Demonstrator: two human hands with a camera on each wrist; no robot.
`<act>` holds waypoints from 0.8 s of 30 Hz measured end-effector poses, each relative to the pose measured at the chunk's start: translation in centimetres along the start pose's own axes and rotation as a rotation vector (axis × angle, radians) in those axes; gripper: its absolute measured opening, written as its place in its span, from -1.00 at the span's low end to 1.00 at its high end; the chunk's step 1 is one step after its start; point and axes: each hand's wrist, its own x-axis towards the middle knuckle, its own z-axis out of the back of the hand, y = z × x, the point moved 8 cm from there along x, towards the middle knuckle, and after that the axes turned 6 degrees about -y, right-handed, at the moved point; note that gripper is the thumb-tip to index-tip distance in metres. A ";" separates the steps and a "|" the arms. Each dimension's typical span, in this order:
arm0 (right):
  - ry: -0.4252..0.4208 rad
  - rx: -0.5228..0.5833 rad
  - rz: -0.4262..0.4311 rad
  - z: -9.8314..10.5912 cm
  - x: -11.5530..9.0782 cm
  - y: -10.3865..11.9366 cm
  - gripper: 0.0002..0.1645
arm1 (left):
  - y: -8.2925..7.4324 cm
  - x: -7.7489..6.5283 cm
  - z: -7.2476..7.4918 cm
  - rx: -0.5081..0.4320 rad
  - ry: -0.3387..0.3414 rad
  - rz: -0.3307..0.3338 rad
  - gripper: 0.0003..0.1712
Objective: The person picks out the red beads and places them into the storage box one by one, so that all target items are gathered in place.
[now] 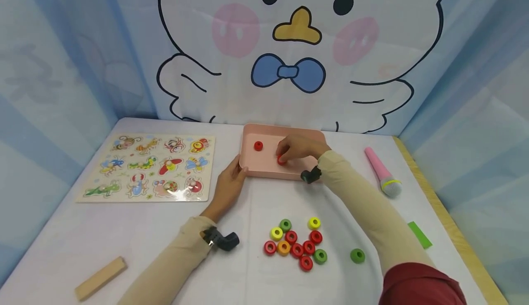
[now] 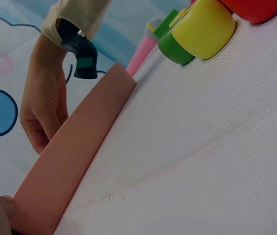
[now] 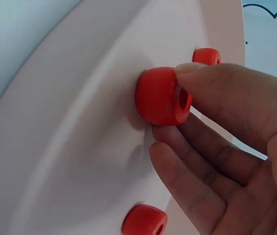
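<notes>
Red bead (image 3: 157, 98) pinched by right hand (image 1: 300, 147) inside pink tray (image 1: 272, 175) gripped at near-left corner by left hand (image 1: 227, 186); left of tray, insect puzzle (image 1: 150, 169); right, microphone (image 1: 381, 169); in front, loose beads (image 1: 291, 237).

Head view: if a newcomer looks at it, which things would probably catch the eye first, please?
Probably the big cartoon animal drawn behind the table, with its blue bow tie at the middle. Next might come the pink tray at the far side of the table, where the right hand pinches a red bead. Then the bright loose beads on the near side.
</notes>
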 end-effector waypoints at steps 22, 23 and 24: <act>-0.132 0.141 0.150 0.8 -8.8 2.5 -0.61 | -0.2 0.2 0.1 -0.010 0.020 -0.032 -0.30; -0.122 0.149 0.159 0.6 -9.6 2.8 -0.61 | -0.2 0.2 0.1 -0.010 0.020 -0.033 -0.30; -0.107 0.155 0.173 0.2 -10.4 2.9 -0.61 | -0.2 0.2 0.1 -0.009 0.020 -0.035 -0.30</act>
